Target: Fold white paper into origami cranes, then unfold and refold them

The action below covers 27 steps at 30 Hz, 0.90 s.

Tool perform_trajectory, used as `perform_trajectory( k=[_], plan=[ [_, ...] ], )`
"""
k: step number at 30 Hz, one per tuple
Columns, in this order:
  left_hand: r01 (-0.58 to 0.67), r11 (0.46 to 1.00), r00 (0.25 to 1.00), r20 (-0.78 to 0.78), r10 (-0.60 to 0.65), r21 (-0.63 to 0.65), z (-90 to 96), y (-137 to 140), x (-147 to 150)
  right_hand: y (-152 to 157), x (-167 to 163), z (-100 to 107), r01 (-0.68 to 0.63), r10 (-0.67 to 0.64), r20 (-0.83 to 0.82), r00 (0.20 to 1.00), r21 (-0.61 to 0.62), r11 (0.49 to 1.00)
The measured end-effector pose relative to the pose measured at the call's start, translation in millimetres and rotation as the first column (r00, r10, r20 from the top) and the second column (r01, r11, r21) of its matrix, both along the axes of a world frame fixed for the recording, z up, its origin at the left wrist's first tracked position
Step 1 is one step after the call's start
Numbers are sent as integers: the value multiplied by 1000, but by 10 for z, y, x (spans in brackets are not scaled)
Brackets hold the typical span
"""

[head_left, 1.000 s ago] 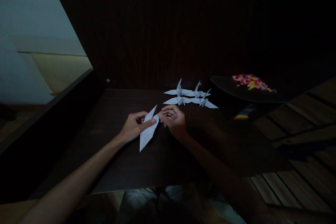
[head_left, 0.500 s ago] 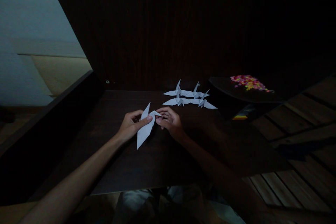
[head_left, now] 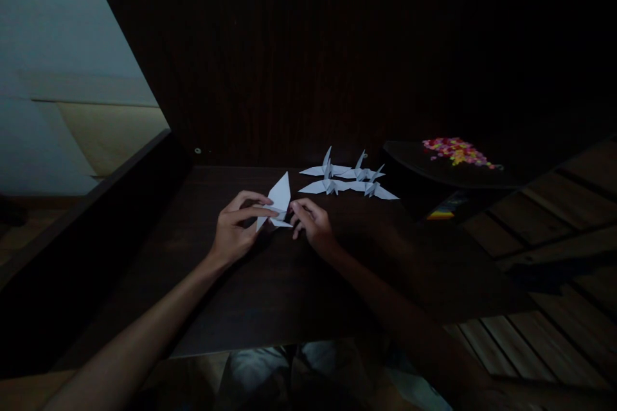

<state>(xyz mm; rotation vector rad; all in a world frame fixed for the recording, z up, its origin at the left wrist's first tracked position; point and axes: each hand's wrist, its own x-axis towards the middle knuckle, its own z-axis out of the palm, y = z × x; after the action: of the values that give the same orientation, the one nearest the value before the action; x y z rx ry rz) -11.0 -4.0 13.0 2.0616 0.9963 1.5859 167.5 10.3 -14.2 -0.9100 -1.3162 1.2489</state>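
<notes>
A folded white paper crane (head_left: 279, 192) is in my left hand (head_left: 236, 228), one wing pointing up and away, its narrow points low and to the right. The fingers of that hand lie over its body, and the thumb is mostly hidden. Just to the right, my right hand (head_left: 311, 221) has loosely curled fingers, slightly apart. Its fingertips come right up to the crane's right edge; whether they touch is unclear. Behind the hands, several finished white paper cranes (head_left: 330, 186) stand in two rows with wings spread.
The dark wooden desk top (head_left: 231, 314) is bounded by a side panel (head_left: 96, 250) at left and a tall back panel (head_left: 289, 64). On a raised dark shelf (head_left: 409, 157) at right lies a pile of small pink, red and yellow pieces (head_left: 457, 151). Slatted wood (head_left: 525, 347) shows lower right.
The crane in my left hand has been turned, its large wing now pointing up and its narrow points lower. My right fingers have come off the bent tip they were at.
</notes>
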Motion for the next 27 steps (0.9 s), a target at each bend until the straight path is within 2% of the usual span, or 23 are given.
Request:
perform_trajectory(
  k=[2,4,9,15,17,20,23,27],
  plan=[
    [0,997,1000,-23,2,77,2,-11,0,12,-4,0,-26,25,-16,1000,-45,999],
    [17,995,1000,-19,-15,100,-2,-11,-3,15,-5,1,-61,58,-45,997,-70,996],
    [59,994,998,-7,-59,93,-15,1,-15,-6,-17,-9,-143,136,-96,986,-75,987],
    [43,997,998,-47,-40,66,-2,0,-17,-11,-17,-20,-118,110,-109,988,-68,991],
    [40,999,998,-58,-39,18,1,1,-15,-6,-11,-17,-119,112,-102,988,-67,991],
    [69,990,998,-3,-69,-123,-1,6,-3,4,-5,-10,-144,136,-94,986,-83,986],
    [103,960,989,128,-72,-261,-13,23,13,11,-4,-5,-159,151,-82,985,-102,982],
    [120,909,967,256,-15,-399,-25,42,28,9,4,-6,-174,166,-82,983,-111,978]
  ],
)
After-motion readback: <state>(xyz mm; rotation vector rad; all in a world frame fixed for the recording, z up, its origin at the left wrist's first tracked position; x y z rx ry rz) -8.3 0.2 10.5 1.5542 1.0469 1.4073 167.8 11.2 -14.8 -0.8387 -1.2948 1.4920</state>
